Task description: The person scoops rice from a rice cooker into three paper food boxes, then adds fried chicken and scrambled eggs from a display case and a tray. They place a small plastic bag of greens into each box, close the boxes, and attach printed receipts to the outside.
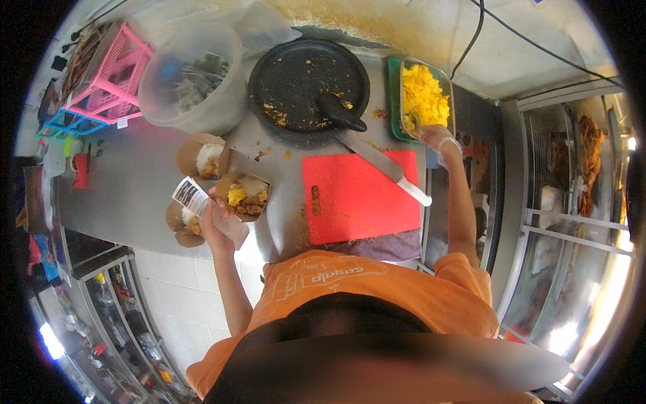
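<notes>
My left hand is closed on a printed paper slip and hovers over several brown paper food boxes. White rice and browned bits fill the far box. A second box, just right of my fingers, also holds yellow pieces. The near box is partly covered by the slip and hand. At the back right, my right hand, with clear plastic about the wrist, reaches to the front of a clear tub of yellow scrambled-egg-like food. Its fingers are closed; what they hold is unclear.
On the steel counter a red cutting board bears a white-handled knife. Behind stands a black stone mortar with a pestle. A translucent bucket and pink basket stand left. A glass cabinet lies right.
</notes>
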### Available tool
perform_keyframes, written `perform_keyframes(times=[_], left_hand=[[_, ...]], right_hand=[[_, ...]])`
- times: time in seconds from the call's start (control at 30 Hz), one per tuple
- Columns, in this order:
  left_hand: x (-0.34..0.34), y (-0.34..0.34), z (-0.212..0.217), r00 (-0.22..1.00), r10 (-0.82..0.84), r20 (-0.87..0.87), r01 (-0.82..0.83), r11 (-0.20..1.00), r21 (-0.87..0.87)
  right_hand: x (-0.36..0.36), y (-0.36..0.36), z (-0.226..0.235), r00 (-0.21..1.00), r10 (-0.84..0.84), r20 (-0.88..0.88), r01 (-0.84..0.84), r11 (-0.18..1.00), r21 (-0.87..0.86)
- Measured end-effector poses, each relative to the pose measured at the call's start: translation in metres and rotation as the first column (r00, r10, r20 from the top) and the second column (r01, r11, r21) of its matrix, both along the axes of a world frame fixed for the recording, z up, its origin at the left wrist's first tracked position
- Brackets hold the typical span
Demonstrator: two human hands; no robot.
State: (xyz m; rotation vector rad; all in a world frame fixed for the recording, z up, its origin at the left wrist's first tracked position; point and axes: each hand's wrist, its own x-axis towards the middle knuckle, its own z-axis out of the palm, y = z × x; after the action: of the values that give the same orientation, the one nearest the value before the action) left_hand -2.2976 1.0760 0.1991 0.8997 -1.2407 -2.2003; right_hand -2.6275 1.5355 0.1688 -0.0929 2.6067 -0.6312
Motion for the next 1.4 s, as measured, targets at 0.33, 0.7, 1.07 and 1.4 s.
perform_keyframes(times=[0.33,0.7,1.07,1.4], left_hand=[[0.021,-0.016,0.0,0.993,0.08,-0.087,-0.082,0.996,-0.021],[0.06,-0.031,0.006,0.922,0.344,-0.179,-0.349,0.937,0.001],[0.068,-0.055,-0.01,0.826,0.545,-0.145,-0.55,0.835,0.01],[0.022,-0.077,-0.015,0.851,0.514,-0.109,-0.505,0.857,0.106]], right_hand=[[0.019,-0.014,-0.015,0.818,-0.493,0.297,0.551,0.52,-0.652],[0.114,-0.274,0.039,0.84,0.443,0.313,0.139,0.383,-0.913],[0.119,-0.433,0.002,0.392,0.672,-0.628,-0.81,0.575,0.11],[0.064,-0.33,0.005,0.755,0.335,0.564,0.475,0.313,-0.822]])
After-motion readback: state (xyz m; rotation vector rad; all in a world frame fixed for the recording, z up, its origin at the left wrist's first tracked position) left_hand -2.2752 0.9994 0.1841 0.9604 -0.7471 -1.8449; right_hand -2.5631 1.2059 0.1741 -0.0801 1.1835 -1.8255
